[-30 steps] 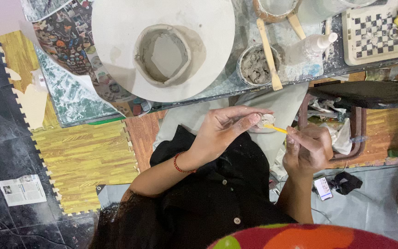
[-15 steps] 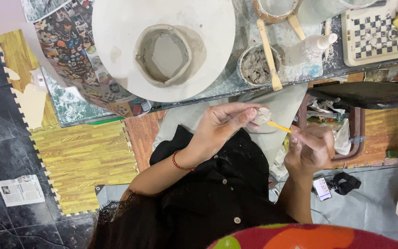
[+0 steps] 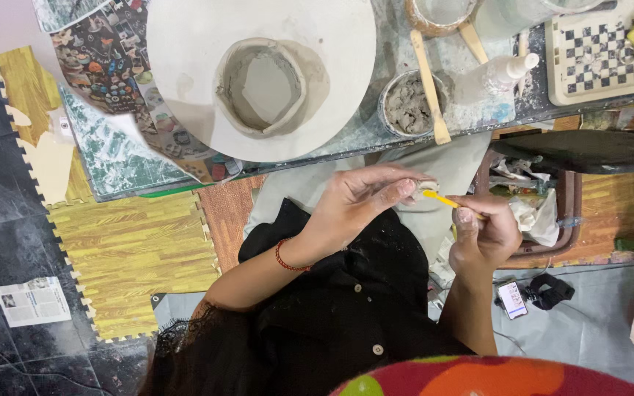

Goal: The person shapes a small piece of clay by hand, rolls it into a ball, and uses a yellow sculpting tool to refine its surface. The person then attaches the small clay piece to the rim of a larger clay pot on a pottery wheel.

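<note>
Ahead of you the round white board [image 3: 185, 73] carrying the clay pot [image 3: 266, 86] overhangs the table edge [image 3: 133, 187], with a clay-filled bowl [image 3: 410, 105] and wooden stick [image 3: 427, 84] to its right. Below that edge, over your lap, your left hand [image 3: 365, 202] pinches a small clay piece [image 3: 427, 186]; your right hand [image 3: 482, 235] grips a yellow tool [image 3: 440, 199], tip touching it.
</note>
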